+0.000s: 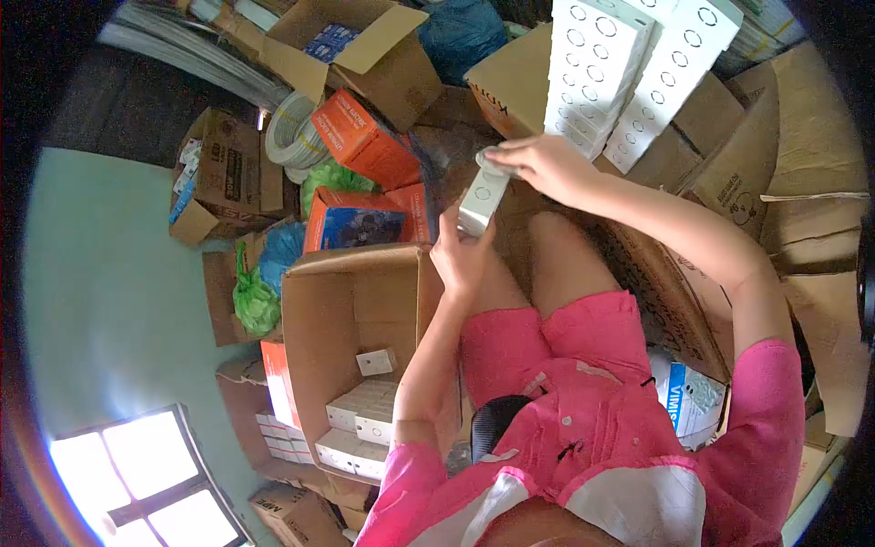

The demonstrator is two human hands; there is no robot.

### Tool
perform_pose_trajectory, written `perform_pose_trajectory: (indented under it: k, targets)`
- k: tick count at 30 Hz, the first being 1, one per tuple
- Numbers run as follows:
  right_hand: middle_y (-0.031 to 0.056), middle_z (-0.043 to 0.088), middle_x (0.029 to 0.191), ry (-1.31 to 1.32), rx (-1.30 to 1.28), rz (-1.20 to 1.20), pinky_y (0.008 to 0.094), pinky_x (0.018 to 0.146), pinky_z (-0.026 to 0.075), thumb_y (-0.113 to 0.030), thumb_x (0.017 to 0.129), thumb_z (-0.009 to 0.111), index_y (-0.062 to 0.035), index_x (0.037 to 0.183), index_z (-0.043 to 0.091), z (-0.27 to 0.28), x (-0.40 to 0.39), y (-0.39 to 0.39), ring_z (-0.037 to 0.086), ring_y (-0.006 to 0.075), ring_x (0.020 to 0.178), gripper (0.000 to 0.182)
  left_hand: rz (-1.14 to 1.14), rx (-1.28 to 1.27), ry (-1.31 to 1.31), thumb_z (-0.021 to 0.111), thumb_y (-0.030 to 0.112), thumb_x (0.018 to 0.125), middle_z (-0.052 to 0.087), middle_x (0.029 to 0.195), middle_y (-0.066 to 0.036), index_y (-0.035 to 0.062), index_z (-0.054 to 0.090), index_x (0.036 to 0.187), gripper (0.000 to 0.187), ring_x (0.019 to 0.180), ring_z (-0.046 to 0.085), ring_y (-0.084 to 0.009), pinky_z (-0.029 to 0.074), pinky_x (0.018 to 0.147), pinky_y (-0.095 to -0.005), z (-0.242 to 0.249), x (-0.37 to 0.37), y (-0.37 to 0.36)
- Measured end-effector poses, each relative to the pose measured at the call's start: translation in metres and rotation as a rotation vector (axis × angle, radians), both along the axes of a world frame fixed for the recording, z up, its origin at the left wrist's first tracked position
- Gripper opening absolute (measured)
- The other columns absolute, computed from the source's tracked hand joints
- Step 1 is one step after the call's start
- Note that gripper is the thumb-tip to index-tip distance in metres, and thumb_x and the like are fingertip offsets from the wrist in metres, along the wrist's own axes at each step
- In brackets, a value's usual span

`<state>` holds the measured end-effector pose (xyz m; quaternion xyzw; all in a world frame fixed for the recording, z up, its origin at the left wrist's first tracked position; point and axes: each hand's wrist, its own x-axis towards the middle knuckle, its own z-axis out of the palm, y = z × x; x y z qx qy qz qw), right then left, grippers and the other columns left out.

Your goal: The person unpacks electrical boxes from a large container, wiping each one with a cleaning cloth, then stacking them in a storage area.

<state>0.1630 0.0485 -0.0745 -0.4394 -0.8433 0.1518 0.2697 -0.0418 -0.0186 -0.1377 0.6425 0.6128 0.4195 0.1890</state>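
Observation:
My left hand is wrapped round the lower end of a white rectangular box with a round mark on its side, held above my lap. At the box's upper end, my right hand presses a crumpled greyish cloth with its fingers closed. To the upper right stand tall stacks of similar white boxes with round marks. An open cardboard box on the left holds several white boxes in rows, with a single one lying apart from them.
Orange boxes, a green plastic bag and a white coil lie to the left. An open carton with blue items stands at the top. Cardboard sheets lean at the right, near a blue-and-white package.

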Motion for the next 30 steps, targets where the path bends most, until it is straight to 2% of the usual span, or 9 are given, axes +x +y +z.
perform_pose_trajectory:
  k: [2, 5, 9, 11, 16, 19, 22, 25, 30]
  targets:
    - [0.0104, 0.064, 0.121, -0.134, 0.146, 0.108, 0.0378, 0.087, 0.055, -0.006, 0.083, 0.060, -0.0191, 0.123, 0.064, -0.006, -0.005, -0.009, 0.066, 0.0282, 0.101, 0.043, 0.015, -0.061, -0.024, 0.081, 0.021, 0.074, 0.069, 0.091, -0.013, 0.0004, 0.054, 0.112, 0.051, 0.078, 0.066, -0.0143, 0.053, 0.070, -0.0306, -0.001, 0.001, -0.001]
    - [0.0060, 0.061, 0.126, -0.109, 0.097, 0.207, 0.0372, 0.095, 0.051, -0.008, 0.087, 0.052, -0.0162, 0.122, 0.064, 0.013, -0.016, -0.028, 0.064, 0.0281, 0.106, 0.038, 0.002, -0.049, -0.178, 0.080, 0.024, 0.072, 0.070, 0.084, -0.017, 0.0086, 0.055, 0.113, 0.050, 0.077, 0.071, -0.0293, 0.055, 0.064, -0.0379, -0.008, -0.003, 0.004]
    - [0.0119, 0.062, 0.123, -0.082, 0.083, 0.062, 0.0380, 0.092, 0.053, -0.007, 0.089, 0.049, -0.0148, 0.123, 0.063, 0.006, -0.005, -0.009, 0.065, 0.0300, 0.102, 0.037, 0.004, 0.030, -0.139, 0.081, 0.017, 0.074, 0.069, 0.092, -0.012, 0.0007, 0.055, 0.113, 0.049, 0.078, 0.064, -0.0115, 0.053, 0.070, -0.0295, -0.001, 0.004, 0.004]
    - [0.0114, 0.062, 0.123, -0.143, 0.034, -0.035, 0.0384, 0.090, 0.053, -0.006, 0.089, 0.049, -0.0162, 0.124, 0.063, -0.005, 0.006, 0.004, 0.066, 0.0305, 0.099, 0.039, 0.004, 0.012, -0.078, 0.081, 0.018, 0.075, 0.069, 0.092, -0.012, 0.0018, 0.056, 0.112, 0.048, 0.081, 0.064, -0.0126, 0.053, 0.072, -0.0298, 0.000, 0.003, 0.001]
    - [0.0086, 0.061, 0.126, -0.187, 0.181, 0.137, 0.0383, 0.087, 0.054, -0.007, 0.088, 0.049, -0.0172, 0.124, 0.063, -0.006, -0.005, -0.007, 0.067, 0.0310, 0.094, 0.040, 0.043, -0.129, -0.141, 0.081, 0.019, 0.075, 0.069, 0.094, -0.012, 0.0030, 0.055, 0.114, 0.049, 0.083, 0.066, -0.0142, 0.053, 0.072, -0.0300, 0.005, 0.000, 0.001]
    - [0.0076, 0.061, 0.127, -0.087, 0.207, 0.283, 0.0372, 0.088, 0.054, -0.009, 0.087, 0.052, -0.0176, 0.124, 0.063, 0.003, -0.011, -0.014, 0.067, 0.0295, 0.096, 0.040, 0.016, -0.015, -0.168, 0.081, 0.020, 0.075, 0.069, 0.094, -0.012, 0.0033, 0.055, 0.115, 0.051, 0.083, 0.066, -0.0146, 0.053, 0.072, -0.0300, 0.007, 0.001, 0.001]
    - [0.0076, 0.063, 0.124, -0.024, 0.181, 0.156, 0.0370, 0.088, 0.054, -0.008, 0.086, 0.056, -0.0177, 0.123, 0.064, -0.001, -0.007, -0.004, 0.067, 0.0281, 0.098, 0.039, 0.075, -0.104, -0.149, 0.081, 0.020, 0.075, 0.069, 0.095, -0.013, 0.0034, 0.055, 0.116, 0.051, 0.085, 0.066, -0.0147, 0.052, 0.074, -0.0299, 0.014, 0.005, 0.001]
    - [0.0078, 0.063, 0.122, 0.131, 0.016, 0.050, 0.0368, 0.088, 0.054, -0.007, 0.082, 0.062, -0.0196, 0.123, 0.064, -0.006, 0.001, 0.005, 0.066, 0.0279, 0.101, 0.042, 0.052, 0.006, -0.080, 0.081, 0.020, 0.075, 0.069, 0.096, -0.012, 0.0035, 0.055, 0.116, 0.051, 0.086, 0.066, -0.0150, 0.052, 0.075, -0.0300, 0.006, 0.002, 0.004]
    - [0.0091, 0.065, 0.119, 0.118, 0.150, 0.298, 0.0377, 0.090, 0.053, -0.007, 0.084, 0.061, -0.0191, 0.124, 0.064, -0.001, -0.018, -0.013, 0.065, 0.0295, 0.100, 0.042, 0.045, 0.022, -0.082, 0.082, 0.019, 0.073, 0.069, 0.096, -0.012, 0.0036, 0.056, 0.114, 0.051, 0.083, 0.066, -0.0160, 0.052, 0.073, -0.0314, -0.001, -0.006, 0.012]
